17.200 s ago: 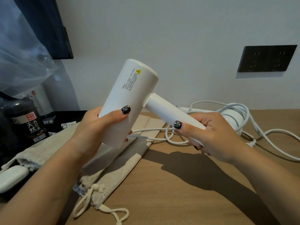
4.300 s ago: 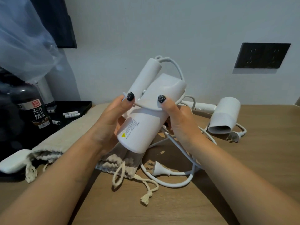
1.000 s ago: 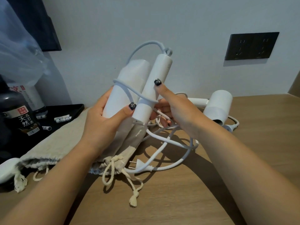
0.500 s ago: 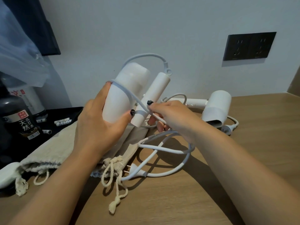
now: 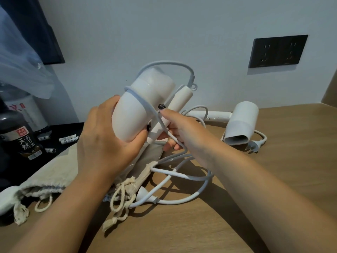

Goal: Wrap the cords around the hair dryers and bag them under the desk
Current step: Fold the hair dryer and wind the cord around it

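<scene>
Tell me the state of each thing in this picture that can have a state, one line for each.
Held hair dryer: lifted, handle folded, cord partly wrapped.
Cord: mostly loose on the desk, plug free.
Second hair dryer: lying on the desk, unwrapped.
Drawstring bags: flat, empty-looking.
Wall socket: nothing plugged in.
Left hand: gripping the dryer body.
Right hand: holding cord and handle.

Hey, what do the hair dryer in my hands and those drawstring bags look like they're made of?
Hair dryer: likely matte white plastic; smooth shell, soft highlights, no sharp glare. Drawstring bags: apparently undyed cotton or linen; visible weave, wrinkles, frayed rope cords.
</scene>
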A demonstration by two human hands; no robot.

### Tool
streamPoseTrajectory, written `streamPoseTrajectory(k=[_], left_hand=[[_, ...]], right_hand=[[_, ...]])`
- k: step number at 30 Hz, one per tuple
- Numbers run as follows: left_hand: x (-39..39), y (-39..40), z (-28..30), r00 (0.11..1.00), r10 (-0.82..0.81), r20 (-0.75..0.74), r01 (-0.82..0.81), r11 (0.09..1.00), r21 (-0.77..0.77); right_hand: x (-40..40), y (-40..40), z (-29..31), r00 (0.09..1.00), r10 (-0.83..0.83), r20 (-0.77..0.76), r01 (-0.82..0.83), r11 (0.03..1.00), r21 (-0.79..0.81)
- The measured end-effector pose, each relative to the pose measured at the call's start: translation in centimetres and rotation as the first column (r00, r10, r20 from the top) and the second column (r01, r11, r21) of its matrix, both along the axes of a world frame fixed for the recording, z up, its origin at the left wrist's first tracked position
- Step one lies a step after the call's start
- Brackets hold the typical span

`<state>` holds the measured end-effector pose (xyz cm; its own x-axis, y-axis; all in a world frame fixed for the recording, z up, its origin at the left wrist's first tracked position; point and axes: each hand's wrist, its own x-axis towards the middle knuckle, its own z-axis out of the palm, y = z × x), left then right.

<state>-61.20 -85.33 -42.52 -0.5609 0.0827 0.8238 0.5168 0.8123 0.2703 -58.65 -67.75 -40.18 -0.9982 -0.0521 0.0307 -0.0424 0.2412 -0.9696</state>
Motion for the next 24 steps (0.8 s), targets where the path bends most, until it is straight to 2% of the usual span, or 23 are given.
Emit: streamPoseTrajectory(k=[6, 10, 15, 17, 21, 24], left_hand=[[0.1, -0.1, 0.1, 0.999, -0.007, -0.048, 0.006, 1.0, -0.012], [0.2, 0.2, 0.0, 0.992, -0.026, -0.126, 0.013, 0.994, -0.105], [0.2, 1.2, 0.1, 0.959, -0.053, -0.279, -0.006, 0.978, -0.208], [0.2, 1.3, 0.0, 0.951, -0.1, -0.292, 0.03, 0.972, -0.235], [-0.2, 0.7, 0.0, 0.949, -0.242, -0.203, 0.192, 0.952, -0.237], [0.3, 0.8, 0.2, 0.935, -0.354, 0.014, 0.354, 0.935, -0.007]], right_hand=[[0.4, -0.5, 0.1, 0.997, 0.068, -0.028, -0.07, 0.996, -0.058], [0.8, -0.8, 0.0, 0.999, 0.053, -0.005, -0.053, 0.992, -0.118], [0.9, -0.9, -0.1, 0.999, 0.024, -0.045, -0.036, 0.961, -0.274], [0.8, -1.0, -0.5, 0.999, -0.005, -0.054, -0.013, 0.947, -0.322], [0.3, -1.1, -1.3, 0.992, -0.091, -0.09, 0.045, 0.906, -0.421], [0.0, -0.8, -1.3, 0.984, -0.137, -0.116, 0.067, 0.878, -0.473]])
